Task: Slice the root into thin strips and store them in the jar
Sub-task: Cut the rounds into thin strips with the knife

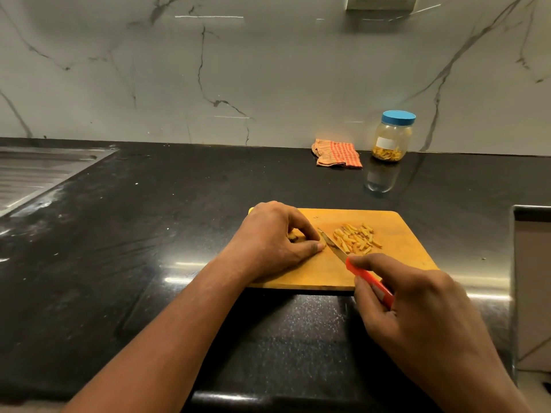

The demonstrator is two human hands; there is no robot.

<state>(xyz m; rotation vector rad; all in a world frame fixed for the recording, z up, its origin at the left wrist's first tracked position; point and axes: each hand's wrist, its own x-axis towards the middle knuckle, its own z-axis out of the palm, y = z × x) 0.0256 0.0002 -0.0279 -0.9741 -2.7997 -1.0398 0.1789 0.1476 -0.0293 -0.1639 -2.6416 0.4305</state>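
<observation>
The black counter (149, 234) ran wide across the frame. It was dark through the left and middle, with a steel draining board (35, 174) at the far left. That stretch was the room for sliding anything aside.

The wooden board (396, 251) sat at lower centre. Its near edge was close to the counter's front lip, so I judged a hard push could nudge it toward the drop.

The left hand (274, 239) was curled at the board's left end, fingertips pinching down on the root (293, 235) and thumb stretched toward the blade. The right hand (417, 305), at lower right, gripped the orange handle.

The jar (393, 137) stood upper right against the wall, blue lid on and some strips inside. It was well apart from the board, so I thought pieces could scatter on the way over. A checked cloth (338, 153) lay just left of it.

The knife (334, 247) lay slanted, its tip just beside that thumb. A slip there looked the likeliest harm, the root being small and mostly hidden. The cut strips (356, 238) were heaped right of the blade, clear of the board's edges.
</observation>
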